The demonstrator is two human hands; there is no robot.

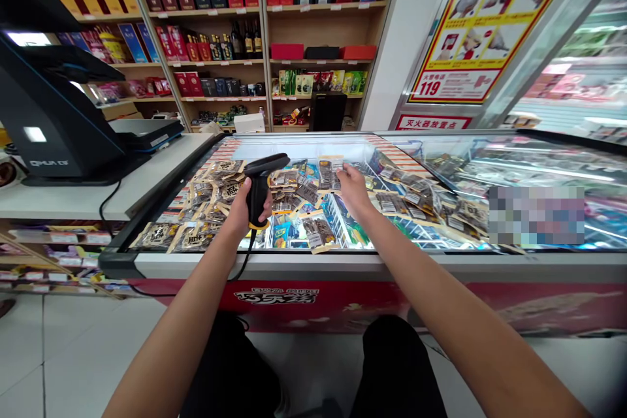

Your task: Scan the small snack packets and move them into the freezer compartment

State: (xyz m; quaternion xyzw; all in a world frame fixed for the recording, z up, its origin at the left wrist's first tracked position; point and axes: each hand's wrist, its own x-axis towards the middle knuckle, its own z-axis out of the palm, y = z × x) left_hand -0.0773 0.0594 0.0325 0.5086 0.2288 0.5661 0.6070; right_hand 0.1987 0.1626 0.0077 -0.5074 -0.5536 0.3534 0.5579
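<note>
My left hand (239, 210) is wrapped round the handle of a black barcode scanner (257, 194) with yellow trim. Its head points right, toward my other hand, and a cord hangs below the grip. With my right hand (353, 188) I pinch the right edge of a small snack packet (326, 174) with a dark window and tan borders. Both hands are over the glass top of a chest freezer (343, 258). Similar packets lie in a pile (196, 206) to the left, and more are spread on the right (416, 199). One loose packet (318, 230) lies near the front edge.
A dark checkout terminal (59, 117) stands on the white counter (88, 199) at left, with a flat scale (151, 134) beside it. Shelves (206, 12) of boxes and bottles line the back. A red and yellow poster (490, 26) hangs at the right.
</note>
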